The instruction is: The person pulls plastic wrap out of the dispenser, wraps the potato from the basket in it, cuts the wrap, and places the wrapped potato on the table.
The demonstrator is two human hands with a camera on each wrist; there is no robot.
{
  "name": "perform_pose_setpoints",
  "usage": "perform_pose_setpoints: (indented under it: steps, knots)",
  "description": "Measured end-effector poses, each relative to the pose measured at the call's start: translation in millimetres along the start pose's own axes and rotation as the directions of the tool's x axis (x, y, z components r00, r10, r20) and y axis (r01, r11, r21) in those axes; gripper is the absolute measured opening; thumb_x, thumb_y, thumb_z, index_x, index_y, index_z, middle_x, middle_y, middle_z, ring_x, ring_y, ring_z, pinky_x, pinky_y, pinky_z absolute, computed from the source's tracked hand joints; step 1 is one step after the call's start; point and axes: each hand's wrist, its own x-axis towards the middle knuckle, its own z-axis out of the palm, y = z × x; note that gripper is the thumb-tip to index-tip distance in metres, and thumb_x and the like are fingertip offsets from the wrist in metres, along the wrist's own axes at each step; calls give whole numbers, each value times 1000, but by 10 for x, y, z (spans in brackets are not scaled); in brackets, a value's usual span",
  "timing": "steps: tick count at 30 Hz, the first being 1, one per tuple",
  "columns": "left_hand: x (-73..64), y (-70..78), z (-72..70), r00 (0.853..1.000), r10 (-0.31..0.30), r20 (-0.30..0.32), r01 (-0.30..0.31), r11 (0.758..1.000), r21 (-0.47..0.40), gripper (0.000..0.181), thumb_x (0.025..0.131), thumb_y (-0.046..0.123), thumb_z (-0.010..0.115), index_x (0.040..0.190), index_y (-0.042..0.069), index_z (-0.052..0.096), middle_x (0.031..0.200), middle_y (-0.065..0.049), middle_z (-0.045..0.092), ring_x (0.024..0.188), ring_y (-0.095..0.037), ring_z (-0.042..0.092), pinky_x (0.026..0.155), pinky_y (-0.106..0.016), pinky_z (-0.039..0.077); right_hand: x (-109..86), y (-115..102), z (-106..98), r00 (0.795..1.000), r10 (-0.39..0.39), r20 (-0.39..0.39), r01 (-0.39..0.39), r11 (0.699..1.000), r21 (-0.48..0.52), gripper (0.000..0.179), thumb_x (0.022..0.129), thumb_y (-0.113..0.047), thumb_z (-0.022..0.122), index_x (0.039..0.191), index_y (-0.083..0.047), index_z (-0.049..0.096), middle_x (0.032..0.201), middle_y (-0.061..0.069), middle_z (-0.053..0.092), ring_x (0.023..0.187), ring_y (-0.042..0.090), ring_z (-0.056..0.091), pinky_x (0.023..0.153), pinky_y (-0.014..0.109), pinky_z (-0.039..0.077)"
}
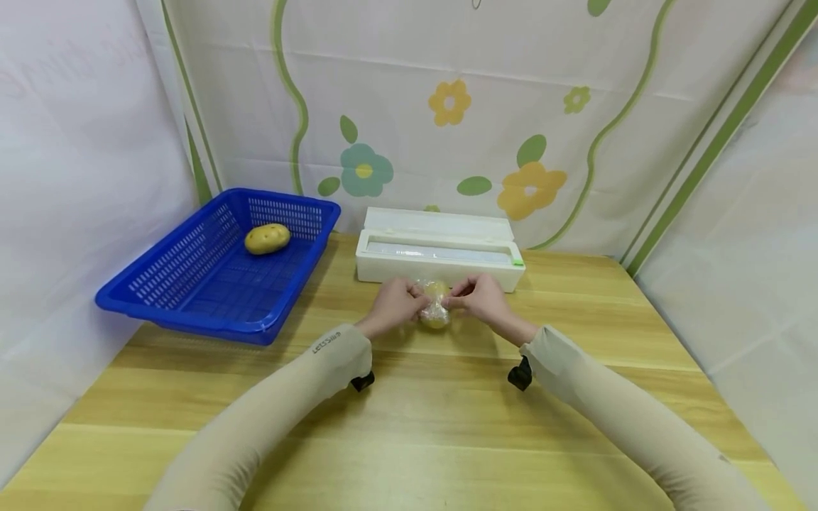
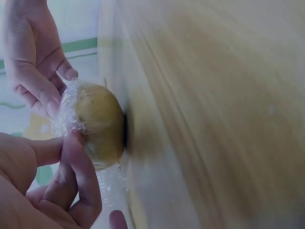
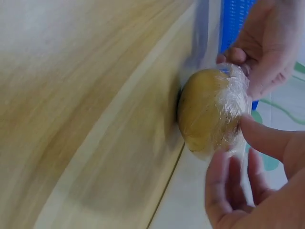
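Note:
A potato (image 2: 106, 119) sits on the wooden table, with clear plastic wrap (image 3: 233, 98) bunched and crinkled over its upper side. My left hand (image 1: 395, 306) pinches the wrap between thumb and forefinger at the potato's left. From the other side my right hand (image 1: 486, 299) holds the wrap, its thumb on the film and its fingers curled beside it. Just behind both hands stands a long white wrap dispenser box (image 1: 441, 270), lid raised, with film showing inside.
A blue plastic basket (image 1: 255, 328) stands at the left of the table, and one unwrapped potato (image 1: 267, 239) lies in it. Flower-patterned white cloth (image 1: 409, 92) hangs behind the table and along both sides.

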Motion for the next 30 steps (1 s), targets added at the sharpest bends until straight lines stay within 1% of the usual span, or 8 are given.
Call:
perform_pose_setpoints:
  steps: [6, 10, 13, 16, 19, 24, 27, 30]
  knots:
    - [-19, 0, 9, 997, -40, -73, 46, 996, 80, 22, 91, 32, 72, 77, 16, 73, 94, 5, 69, 70, -13, 56, 70, -34, 43, 23, 13, -19, 1000, 13, 11, -13, 1000, 9, 40, 78, -11, 85, 112, 4, 71, 110, 19, 69, 98, 28, 67, 80, 35, 55]
    - [1, 16, 48, 993, -20, -115, 35, 991, 132, 24, 92, 39, 70, 76, 20, 70, 78, 6, 66, 63, -13, 51, 63, -33, 39, 25, 27, -31, 1000, -20, -8, 20, 998, -56, 37, 79, -15, 85, 110, 1, 73, 106, 16, 70, 108, 30, 63, 88, 40, 51]
    - [8, 36, 78, 990, 4, -138, 13, 992, 122, 25, 92, 38, 70, 76, 19, 70, 66, 3, 60, 53, -13, 46, 53, -30, 38, 31, 28, -41, 999, -25, -22, 23, 997, -72, 33, 78, -17, 86, 105, -1, 75, 102, 13, 71, 109, 29, 62, 88, 40, 51]
    - [9, 48, 98, 987, 24, -160, -9, 996, 92, 23, 92, 33, 72, 77, 15, 71, 68, 4, 60, 53, -12, 46, 51, -28, 38, 32, 21, -51, 1000, -11, -14, 10, 999, -42, 32, 78, -16, 86, 104, -1, 75, 100, 13, 72, 107, 28, 63, 84, 38, 53]
    - [21, 40, 109, 986, 35, -166, -24, 997, 68, 21, 91, 30, 73, 78, 13, 71, 72, 4, 61, 59, -12, 49, 58, -28, 41, 49, 28, -66, 1000, 14, 3, -14, 1000, 0, 31, 78, -14, 86, 104, 0, 75, 100, 14, 72, 106, 27, 63, 81, 35, 55]
    - [56, 4, 113, 992, 25, -126, -23, 1000, 16, 25, 91, 29, 73, 76, 10, 69, 74, 2, 63, 66, -15, 54, 63, -29, 44, 75, 68, -111, 998, 53, 16, -53, 999, 2, 30, 77, -15, 86, 102, -1, 76, 101, 13, 72, 110, 28, 60, 87, 38, 52]
    - [73, -17, 117, 994, -20, -112, 15, 998, -54, 25, 90, 29, 75, 78, 9, 69, 77, 0, 65, 68, -17, 60, 62, -28, 50, 88, 97, -132, 997, 78, 18, -78, 997, -10, 31, 76, -17, 87, 101, -2, 77, 104, 12, 71, 114, 29, 57, 93, 42, 47]
    - [89, -35, 127, 991, -91, -102, 73, 983, -170, 24, 87, 27, 78, 81, 5, 69, 79, -3, 67, 69, -19, 65, 61, -29, 56, 103, 128, -143, 993, 112, 28, -113, 993, 23, 32, 75, -18, 88, 101, -2, 76, 105, 12, 71, 116, 30, 56, 96, 43, 45]
